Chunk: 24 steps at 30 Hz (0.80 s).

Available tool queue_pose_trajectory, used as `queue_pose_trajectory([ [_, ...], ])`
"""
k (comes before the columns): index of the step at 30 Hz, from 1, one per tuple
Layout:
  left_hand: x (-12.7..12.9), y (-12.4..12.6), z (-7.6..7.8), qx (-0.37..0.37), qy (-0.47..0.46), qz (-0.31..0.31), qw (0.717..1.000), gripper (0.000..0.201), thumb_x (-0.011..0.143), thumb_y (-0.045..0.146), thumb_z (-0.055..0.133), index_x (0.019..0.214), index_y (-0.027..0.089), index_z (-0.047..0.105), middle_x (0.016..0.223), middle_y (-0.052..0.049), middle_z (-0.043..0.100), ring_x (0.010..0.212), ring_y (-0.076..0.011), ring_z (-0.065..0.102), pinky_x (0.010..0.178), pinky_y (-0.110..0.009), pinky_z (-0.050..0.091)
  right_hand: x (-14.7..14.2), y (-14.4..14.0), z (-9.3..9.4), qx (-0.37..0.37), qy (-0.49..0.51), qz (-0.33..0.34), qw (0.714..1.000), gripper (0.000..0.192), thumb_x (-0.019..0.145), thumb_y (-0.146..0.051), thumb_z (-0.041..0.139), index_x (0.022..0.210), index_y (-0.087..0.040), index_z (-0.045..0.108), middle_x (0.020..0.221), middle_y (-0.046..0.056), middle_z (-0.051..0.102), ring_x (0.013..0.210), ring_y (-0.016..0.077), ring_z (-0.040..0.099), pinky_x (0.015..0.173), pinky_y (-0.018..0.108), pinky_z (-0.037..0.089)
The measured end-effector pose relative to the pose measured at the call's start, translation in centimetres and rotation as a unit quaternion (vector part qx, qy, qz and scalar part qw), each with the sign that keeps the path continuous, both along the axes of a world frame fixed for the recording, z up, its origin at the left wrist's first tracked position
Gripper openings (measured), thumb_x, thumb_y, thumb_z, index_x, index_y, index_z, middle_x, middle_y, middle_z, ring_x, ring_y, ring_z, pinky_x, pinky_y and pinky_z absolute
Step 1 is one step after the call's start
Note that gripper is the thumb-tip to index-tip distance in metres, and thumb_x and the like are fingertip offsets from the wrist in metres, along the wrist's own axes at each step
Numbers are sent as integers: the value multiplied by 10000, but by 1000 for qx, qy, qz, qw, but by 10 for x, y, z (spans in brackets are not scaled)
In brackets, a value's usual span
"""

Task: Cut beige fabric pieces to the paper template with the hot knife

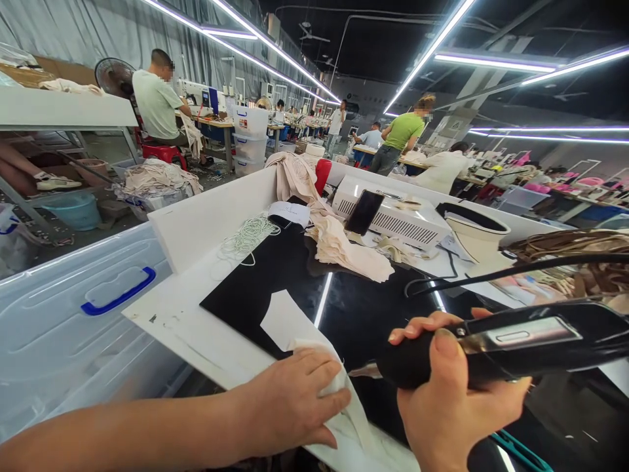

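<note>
My left hand point(289, 403) lies flat on a piece of white fabric point(287, 321) spread over a glossy black work surface point(363, 314), pinning its near edge. My right hand point(452, 400) grips a black hand tool point(511, 341) with a silver panel; its metal tip points left toward the fabric beside my left fingers. A black cord point(515, 270) runs from the tool off to the right.
A pile of cream fabric pieces point(344, 246), white elastic loops point(248, 236), a phone point(363, 212) leaning on a white machine point(398, 219) and a white cup point(479, 236) lie beyond. A plastic bin lid with a blue handle point(118, 298) is left. Other people work at far tables.
</note>
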State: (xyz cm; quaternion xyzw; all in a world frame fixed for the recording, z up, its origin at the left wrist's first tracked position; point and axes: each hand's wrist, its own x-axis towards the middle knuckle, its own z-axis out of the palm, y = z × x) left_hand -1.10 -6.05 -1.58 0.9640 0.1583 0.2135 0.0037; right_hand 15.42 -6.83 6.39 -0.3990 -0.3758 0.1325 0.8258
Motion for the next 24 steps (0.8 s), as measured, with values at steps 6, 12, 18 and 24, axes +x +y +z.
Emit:
queue_pose_trajectory([
  [6,0,0,3,3,12,-5,1000,637,831,554,682,1282,132,526,1271,-171,564,1199,-293,536,1070,-427,425,-1,-1,1,-16,-4,-3,1000,416,779,-190,750,1141,-240,550,770,-46,616,596,135,571,510,310,557],
  [12,0,0,4,10,11,-4,1000,625,830,567,676,1260,134,539,1265,-174,564,1201,-302,537,1053,-436,438,0,3,3,9,0,-1,1000,437,771,-201,742,1152,-229,529,764,-50,604,594,139,564,490,312,544],
  [18,1,-1,3,5,9,-8,1000,650,804,560,713,1263,132,544,1287,-181,563,1226,-300,531,1080,-429,422,-1,5,-2,-4,7,4,1000,438,771,-193,754,1148,-237,536,779,-52,617,601,127,569,512,306,553],
  [24,-2,3,15,-65,-8,-12,998,517,942,490,580,1317,139,519,1287,-135,597,1224,-252,560,1094,-358,425,2,8,-1,-6,-2,24,1000,424,778,-210,757,1146,-242,548,779,-51,622,598,132,575,514,307,549],
])
